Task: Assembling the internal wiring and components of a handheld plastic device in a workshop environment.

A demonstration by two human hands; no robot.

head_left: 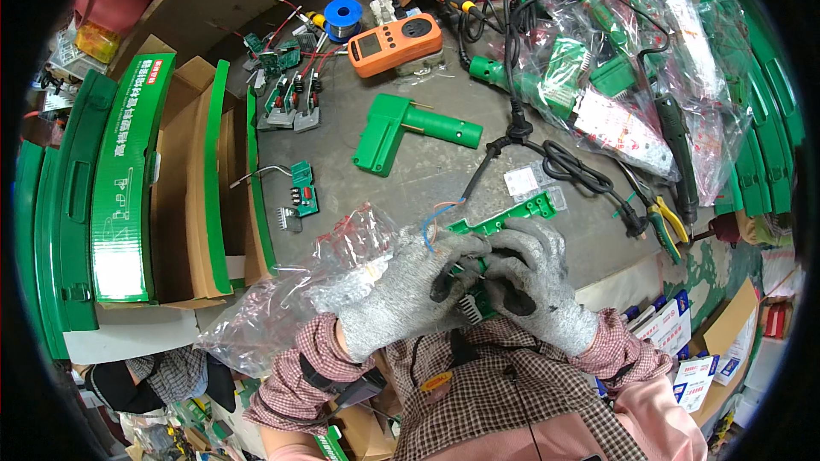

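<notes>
My left hand (410, 286) and my right hand (538, 277), both in grey gloves, meet close to my body. Their curled fingers pinch a small green circuit board (487, 300) from either side. A finned silver heat sink (471, 308) shows at its lower end; the fingers hide most of the board. Just beyond my fingertips lies an open green plastic housing half (508, 215). A blue wire (426, 235) and a brown one run from a black cable toward my left hand. Farther off rests a green pistol-shaped housing (384, 132).
Crumpled clear plastic (299, 290) lies left of my hands, near an open green cardboard box (132, 179). Another board (302, 188) lies nearby. Behind are an orange meter (395, 44) and a solder spool (343, 19). Bagged green tools (615, 77), black cables and pliers (666, 226) occupy the right.
</notes>
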